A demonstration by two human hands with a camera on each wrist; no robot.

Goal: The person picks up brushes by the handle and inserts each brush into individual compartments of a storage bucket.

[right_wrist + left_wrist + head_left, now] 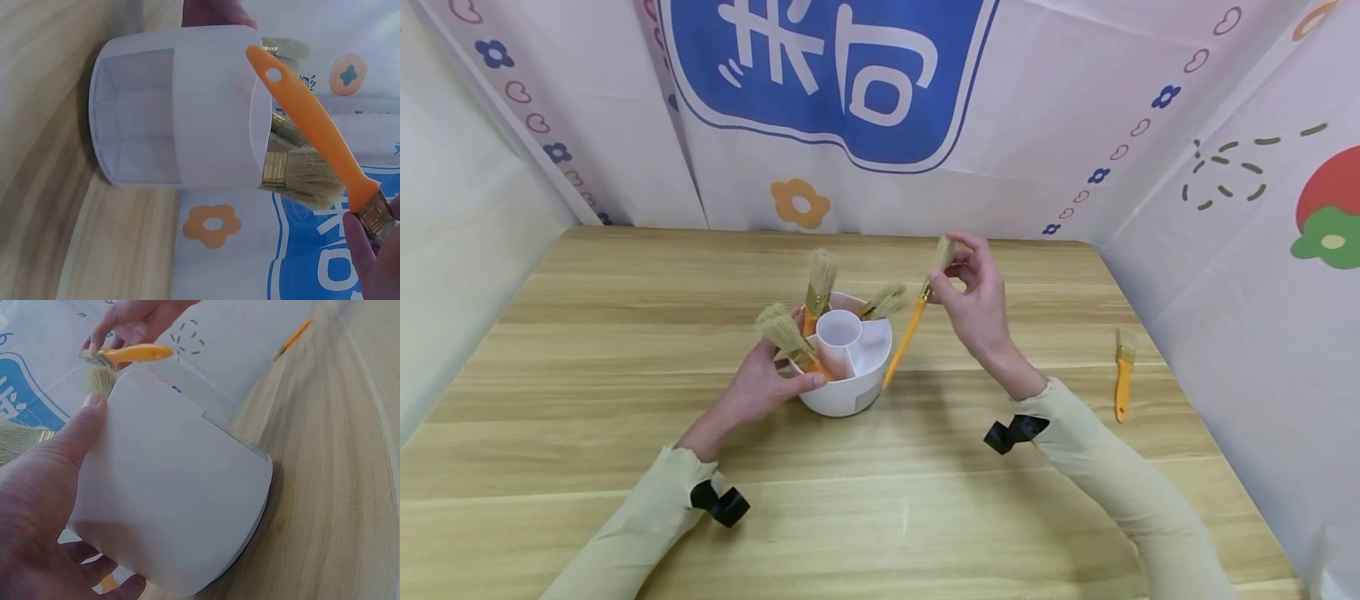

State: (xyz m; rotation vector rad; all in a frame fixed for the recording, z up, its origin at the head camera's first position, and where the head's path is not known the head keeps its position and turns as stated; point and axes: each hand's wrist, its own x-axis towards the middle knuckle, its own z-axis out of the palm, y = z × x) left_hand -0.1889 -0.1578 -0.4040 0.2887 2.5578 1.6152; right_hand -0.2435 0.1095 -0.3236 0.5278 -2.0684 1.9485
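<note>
A white compartmented holder (840, 398) stands on the table with several paintbrushes in it, bristles up; one brush (820, 279) is at its back. My left hand (758, 379) grips the holder's left side, thumb near the rim and fingers round the far side. My right hand (977, 304) pinches another paintbrush (907, 340) near its bristles. That brush hangs tilted, its orange handle pointing down beside the holder's right side. Close up in the right wrist view, the handle (306, 112) overlaps the holder's rim, and fingertips pinch its metal band.
One more paintbrush (1123, 375) with an orange handle lies on the table to the right. The wooden tabletop (587, 350) meets printed cloth walls (1030, 108) at the back and sides. Black wrist mounts (1017, 432) sit on both sleeves.
</note>
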